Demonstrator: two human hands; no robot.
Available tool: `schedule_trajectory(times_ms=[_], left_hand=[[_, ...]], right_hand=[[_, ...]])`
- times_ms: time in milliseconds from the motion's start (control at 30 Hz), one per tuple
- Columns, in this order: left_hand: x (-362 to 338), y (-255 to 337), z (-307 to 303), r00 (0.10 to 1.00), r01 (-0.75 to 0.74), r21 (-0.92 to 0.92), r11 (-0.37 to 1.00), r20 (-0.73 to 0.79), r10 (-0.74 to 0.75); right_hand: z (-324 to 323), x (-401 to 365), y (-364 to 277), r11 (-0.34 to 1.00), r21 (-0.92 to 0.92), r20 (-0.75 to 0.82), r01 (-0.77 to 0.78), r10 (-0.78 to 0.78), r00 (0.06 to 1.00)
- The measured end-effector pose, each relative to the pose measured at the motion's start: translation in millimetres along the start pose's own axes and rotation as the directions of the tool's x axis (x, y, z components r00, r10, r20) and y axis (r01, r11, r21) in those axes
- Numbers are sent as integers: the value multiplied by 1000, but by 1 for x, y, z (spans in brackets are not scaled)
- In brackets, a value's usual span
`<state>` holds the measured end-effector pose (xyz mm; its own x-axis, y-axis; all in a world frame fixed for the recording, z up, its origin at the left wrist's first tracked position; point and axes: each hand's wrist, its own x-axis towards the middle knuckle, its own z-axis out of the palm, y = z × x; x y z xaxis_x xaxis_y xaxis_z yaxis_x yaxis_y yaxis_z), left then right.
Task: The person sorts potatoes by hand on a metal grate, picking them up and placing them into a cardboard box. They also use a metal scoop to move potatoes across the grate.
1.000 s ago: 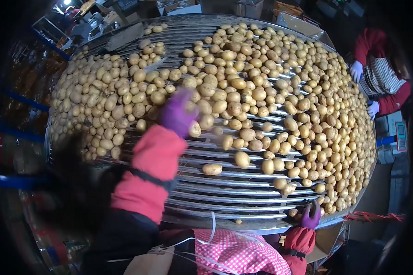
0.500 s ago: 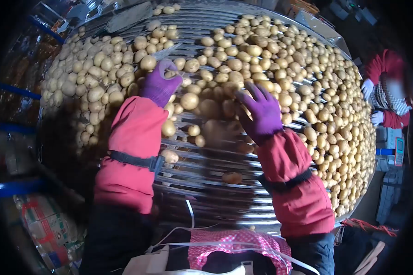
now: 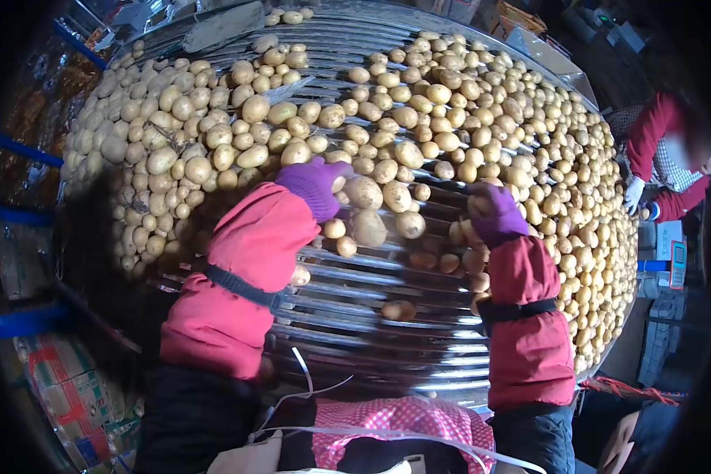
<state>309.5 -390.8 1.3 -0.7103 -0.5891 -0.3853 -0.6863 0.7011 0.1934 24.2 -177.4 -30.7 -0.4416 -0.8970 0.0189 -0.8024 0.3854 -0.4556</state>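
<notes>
Many potatoes (image 3: 409,155) cover a slatted metal surface (image 3: 355,296). My left hand (image 3: 314,186), in a purple knitted glove, is curled down at the edge of the left heap. Its fingertips touch a small potato, and larger potatoes (image 3: 368,227) lie just right of it. What sits inside its fingers is hidden. My right hand (image 3: 498,215), gloved the same way, is bent with its fingers closed around a potato (image 3: 476,207) partly hidden by them. Several small potatoes (image 3: 449,262) lie below and left of it.
Across the surface at right, another person in red sleeves has a gloved hand (image 3: 634,193) at the potatoes' edge. A flat plate (image 3: 223,28) lies at the far left. A single potato (image 3: 398,310) rests on the near slats. Printed cartons (image 3: 71,395) stand lower left.
My left hand has moved toward me and slightly right. My right hand has moved right and down, its fingers changing from spread to curled. Potatoes between the hands have shifted, several toward me.
</notes>
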Motion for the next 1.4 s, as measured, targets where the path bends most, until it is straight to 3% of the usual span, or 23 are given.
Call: schedule_trajectory(times_ms=[33,67,167,233,267,333,367,400,467,567,633,700,767,833,933,1033,1067,1100,1200,1267,1333,1367,1400], left_hand=[[1,-2,6,999,-24,-4,1000,-42,24],[-1,-3,13,995,-49,-7,999,-83,48],[-11,10,22,984,-140,-103,985,-128,127],[-14,32,36,964,-209,-143,968,-199,178],[-15,44,38,964,-204,-179,963,-208,165],[-21,77,31,990,-121,-154,981,-89,108],[-22,89,32,991,-96,-118,988,-100,84],[2,91,63,999,-40,-206,978,-31,35],[49,82,131,998,53,-282,958,57,-39],[25,95,112,997,77,-169,983,17,-75],[-10,111,52,998,56,-159,986,50,-48],[-21,109,28,998,28,-185,982,63,-17],[-17,109,32,1000,9,-211,977,27,-3],[-16,126,35,998,-41,-91,995,-55,36],[13,148,50,1000,-2,169,986,-11,4],[29,166,45,994,-80,273,959,96,56],[31,157,51,956,-287,295,911,32,291],[18,164,45,933,-299,314,901,-100,345],[12,151,36,982,-127,-67,990,-147,116],[85,49,98,904,-282,-407,869,-415,99],[11,119,63,992,-100,-900,424,-124,-29],[-28,156,44,995,39,-989,142,26,-92],[-56,191,41,999,-29,-998,59,-27,31]], right_hand=[[-9,-8,13,998,22,-13,-64,64,998],[-16,-17,26,952,-14,74,-307,307,949],[-32,-31,61,951,-74,68,-302,306,949],[-30,-11,25,959,-82,-143,-270,256,956],[-39,5,-17,935,65,-40,-348,351,935],[-25,42,-61,979,122,-10,-163,165,986],[-17,62,-76,998,49,8,41,-41,999],[4,81,-87,995,-59,57,80,-77,995],[-59,10,-153,979,-24,-72,201,-202,977],[-99,-2,-196,987,-7,125,160,-158,980],[-6,69,-96,940,321,451,-117,-43,891],[31,62,-12,818,539,58,200,-273,960],[-9,4,12,330,933,151,-144,5,989],[-37,-64,44,103,988,109,-116,73,991],[-45,-153,50,-393,919,166,-41,290,943],[-38,-220,62,-681,725,117,99,263,958],[-41,-239,56,-570,808,119,150,407,906],[-39,-257,58,-556,804,72,209,441,895],[-45,-324,65,-587,746,35,313,505,863],[-43,-376,74,-607,701,31,373,549,835],[-37,-431,80,-618,648,44,445,614,788],[-31,-459,82,-585,666,10,462,626,780],[-27,-488,79,-557,685,28,469,663,748]])
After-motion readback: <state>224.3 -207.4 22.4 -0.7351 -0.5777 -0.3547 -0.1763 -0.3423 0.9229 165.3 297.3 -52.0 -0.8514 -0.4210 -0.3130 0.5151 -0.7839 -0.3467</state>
